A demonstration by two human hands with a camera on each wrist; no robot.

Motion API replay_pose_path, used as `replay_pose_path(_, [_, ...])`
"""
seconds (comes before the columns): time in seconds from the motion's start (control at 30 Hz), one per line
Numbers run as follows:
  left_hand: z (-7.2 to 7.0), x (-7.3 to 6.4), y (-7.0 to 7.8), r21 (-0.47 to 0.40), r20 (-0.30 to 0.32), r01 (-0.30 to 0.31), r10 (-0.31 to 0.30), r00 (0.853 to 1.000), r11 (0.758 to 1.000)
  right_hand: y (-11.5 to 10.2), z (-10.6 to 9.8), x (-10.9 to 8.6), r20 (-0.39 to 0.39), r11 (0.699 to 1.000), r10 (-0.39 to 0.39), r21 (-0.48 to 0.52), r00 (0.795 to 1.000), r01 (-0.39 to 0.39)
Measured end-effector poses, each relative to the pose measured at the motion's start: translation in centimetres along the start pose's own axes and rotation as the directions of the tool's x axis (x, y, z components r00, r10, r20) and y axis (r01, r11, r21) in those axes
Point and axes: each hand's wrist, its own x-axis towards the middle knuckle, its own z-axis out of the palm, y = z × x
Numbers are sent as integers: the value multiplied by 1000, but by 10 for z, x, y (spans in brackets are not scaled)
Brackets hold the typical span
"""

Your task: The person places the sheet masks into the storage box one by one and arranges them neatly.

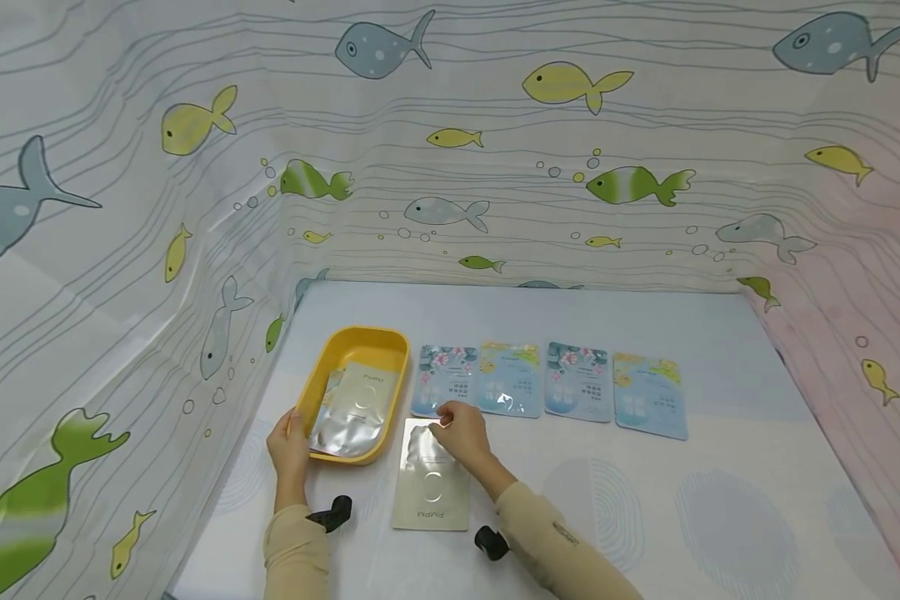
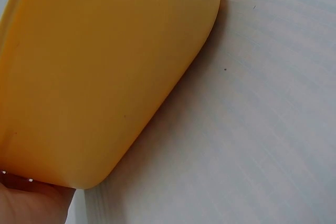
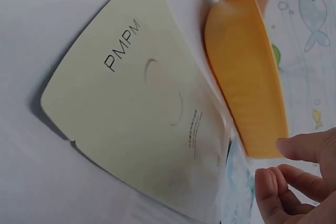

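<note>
My left hand (image 1: pixel 288 442) grips the lower left rim of a yellow plastic tray (image 1: pixel 402 354). Inside the tray lie a few sheet mask packets, a silvery-beige one (image 1: pixel 356 408) on top. To the tray's right, a beige PMPM sheet mask packet (image 1: pixel 431 492) lies flat on the table, its lettering upside down in the head view. Just over that packet's far end is my right hand (image 1: pixel 465 433). In the right wrist view, a gap shows between its thumb (image 3: pixel 302 148) and loosely bent fingers, with nothing held there.
Behind the beige packet stand in a row a floral blue packet (image 1: pixel 444 379), a blue-yellow packet (image 1: pixel 510 379), another floral packet (image 1: pixel 579 382) and another blue-yellow packet (image 1: pixel 650 396), all lying flat. Fish-printed curtain (image 1: pixel 495 175) surrounds the white table (image 1: pixel 720 358).
</note>
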Motion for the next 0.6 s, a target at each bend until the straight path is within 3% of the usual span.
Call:
replay_pose_path(0.33, [1, -2, 3, 2, -4, -5, 5, 1000, 1000, 15, -10, -16, 18, 995, 92, -46, 996, -91])
replay_pose_path(0.6, [0, -3, 5, -12, -3, 4, -4, 1000, 1000, 27, -11, -24, 21, 992, 106, -70, 994, -105])
